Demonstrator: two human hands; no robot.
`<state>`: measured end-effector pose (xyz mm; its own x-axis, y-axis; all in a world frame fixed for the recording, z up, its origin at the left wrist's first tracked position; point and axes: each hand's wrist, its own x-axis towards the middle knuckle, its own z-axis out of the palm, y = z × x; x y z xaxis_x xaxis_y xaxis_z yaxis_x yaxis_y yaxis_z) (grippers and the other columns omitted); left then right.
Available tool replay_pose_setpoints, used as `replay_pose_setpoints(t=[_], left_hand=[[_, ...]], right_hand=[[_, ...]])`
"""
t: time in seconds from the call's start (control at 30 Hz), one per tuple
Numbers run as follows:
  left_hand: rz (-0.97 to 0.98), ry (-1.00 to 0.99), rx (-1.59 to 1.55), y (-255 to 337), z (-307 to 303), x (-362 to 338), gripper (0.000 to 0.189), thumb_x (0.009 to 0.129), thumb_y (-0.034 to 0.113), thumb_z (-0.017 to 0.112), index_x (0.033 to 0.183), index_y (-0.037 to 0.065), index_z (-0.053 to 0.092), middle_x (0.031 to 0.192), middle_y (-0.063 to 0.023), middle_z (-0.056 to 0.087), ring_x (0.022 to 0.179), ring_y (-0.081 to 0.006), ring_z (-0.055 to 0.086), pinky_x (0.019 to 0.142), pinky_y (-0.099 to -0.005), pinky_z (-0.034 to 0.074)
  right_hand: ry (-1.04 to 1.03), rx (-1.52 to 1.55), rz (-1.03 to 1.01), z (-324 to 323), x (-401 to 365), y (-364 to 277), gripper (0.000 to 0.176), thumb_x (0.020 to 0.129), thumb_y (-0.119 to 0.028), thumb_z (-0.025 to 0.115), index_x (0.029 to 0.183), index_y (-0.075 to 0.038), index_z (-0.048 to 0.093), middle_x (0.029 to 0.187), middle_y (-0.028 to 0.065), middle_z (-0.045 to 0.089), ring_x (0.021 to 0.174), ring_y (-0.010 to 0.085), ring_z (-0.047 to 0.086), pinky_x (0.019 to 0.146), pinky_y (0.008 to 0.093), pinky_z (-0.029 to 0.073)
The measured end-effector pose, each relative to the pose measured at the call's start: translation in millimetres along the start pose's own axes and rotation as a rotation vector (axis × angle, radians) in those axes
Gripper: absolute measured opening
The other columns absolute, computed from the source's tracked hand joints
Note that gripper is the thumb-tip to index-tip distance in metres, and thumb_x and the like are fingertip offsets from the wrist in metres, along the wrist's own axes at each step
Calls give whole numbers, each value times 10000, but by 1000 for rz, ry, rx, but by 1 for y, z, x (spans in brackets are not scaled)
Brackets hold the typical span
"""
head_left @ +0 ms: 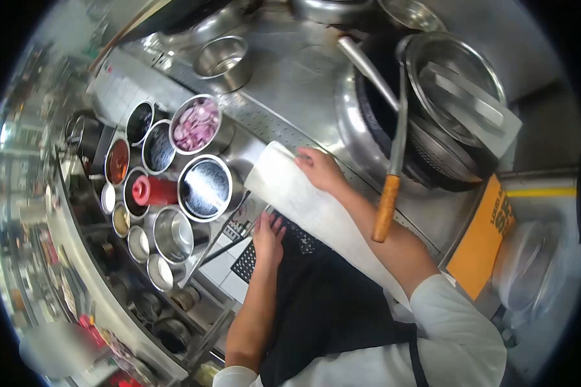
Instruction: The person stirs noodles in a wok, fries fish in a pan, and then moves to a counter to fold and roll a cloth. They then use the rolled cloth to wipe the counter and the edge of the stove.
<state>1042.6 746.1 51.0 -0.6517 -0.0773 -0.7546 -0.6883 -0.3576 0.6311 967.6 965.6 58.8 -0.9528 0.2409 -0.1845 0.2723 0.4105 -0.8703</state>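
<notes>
A long white cloth or paper sheet (297, 193) lies along the front edge of the steel counter, between my two arms. My right hand (321, 169) is over its far edge, fingers loosely bent and apart, touching or just above it; I see nothing held. In front of the dark apron, my left hand (268, 238) is near the sheet's left side, fingers spread and holding nothing. Left of the sheet stands a steel pot of dark liquid (204, 188), beside a red squeeze bottle (155, 191).
A container of sliced red onion (197, 124) stands among several seasoning pots. On the right, a wok (368, 116) carries a strainer (442, 151), a steel bowl (458, 84) and a wooden-handled ladle (386, 206). An empty-looking steel pot (223, 63) stands at the back.
</notes>
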Motion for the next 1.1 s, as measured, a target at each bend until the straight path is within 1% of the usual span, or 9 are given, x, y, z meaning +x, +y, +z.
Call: replay_pose_setpoints(t=[0.13, 0.17, 0.2, 0.3, 0.47, 0.57, 0.67, 0.87, 1.1], left_hand=[[18, -150, -109, 10, -3, 30, 575, 1017, 375, 568, 1450, 28, 419, 1349, -119, 522, 1199, -248, 526, 1004, -420, 420], [-5, -168, -174, 12, -3, 36, 411, 996, 335, 616, 1322, 106, 516, 1178, -16, 596, 1107, -177, 537, 927, -379, 420], [-16, -178, -178, 10, -4, 41, 388, 991, 320, 625, 1301, 111, 521, 1163, -10, 600, 1094, -176, 543, 921, -377, 423], [-37, -185, -196, 13, -1, 48, 304, 968, 262, 663, 1215, 131, 544, 1107, 11, 619, 1034, -175, 571, 909, -385, 440], [-22, -220, -233, 24, 9, 33, 289, 970, 250, 659, 1186, 108, 529, 1102, -5, 626, 1042, -172, 581, 901, -381, 442], [-57, -243, -182, 27, 10, 32, 280, 974, 239, 654, 1169, 86, 524, 1123, -22, 633, 1060, -177, 587, 919, -393, 441], [51, -234, -200, 24, 18, 31, 269, 979, 226, 648, 1161, 66, 533, 1136, -43, 640, 1047, -175, 598, 918, -388, 459], [5, -210, -188, 18, 19, 31, 230, 989, 214, 641, 1141, 76, 536, 1109, -56, 652, 1015, -171, 625, 925, -357, 495], [176, -179, -195, 11, 18, 30, 177, 973, 173, 665, 1062, 78, 545, 1032, -40, 655, 910, -130, 617, 830, -309, 504]], right_hand=[[-169, -100, 98, 22, 47, 7, 501, 901, -465, 659, 1083, 0, 690, 1014, 201, 718, 941, 351, 695, 833, 421, 526], [-175, -80, 66, 31, 56, 24, 470, 896, -438, 677, 989, 23, 687, 938, 199, 708, 834, 318, 686, 767, 403, 514], [-199, -45, 63, 26, 58, 21, 449, 880, -416, 711, 930, 29, 676, 833, 140, 689, 739, 238, 642, 709, 375, 493], [-276, 227, 179, 18, 56, 3, 372, 899, -356, 729, 985, 4, 690, 883, 46, 674, 809, 127, 604, 708, 309, 476], [-300, 171, 339, 0, 56, -6, 346, 907, -332, 730, 1017, -11, 665, 909, 39, 663, 793, 126, 589, 717, 309, 477], [-500, 144, 313, -14, 55, -6, 325, 918, -322, 720, 1012, -15, 665, 893, 36, 665, 785, 120, 589, 717, 300, 478], [-389, 430, 315, -8, 52, -1, 315, 909, -341, 722, 922, -30, 670, 857, 37, 663, 792, 134, 590, 734, 310, 470], [-407, 242, 445, -23, 39, -14, 241, 909, -316, 732, 859, -93, 655, 786, -49, 599, 715, 67, 510, 658, 266, 415], [-333, 185, 188, -15, 41, 16, 243, 911, -293, 723, 856, -69, 649, 737, -57, 559, 674, 60, 464, 599, 263, 370]])
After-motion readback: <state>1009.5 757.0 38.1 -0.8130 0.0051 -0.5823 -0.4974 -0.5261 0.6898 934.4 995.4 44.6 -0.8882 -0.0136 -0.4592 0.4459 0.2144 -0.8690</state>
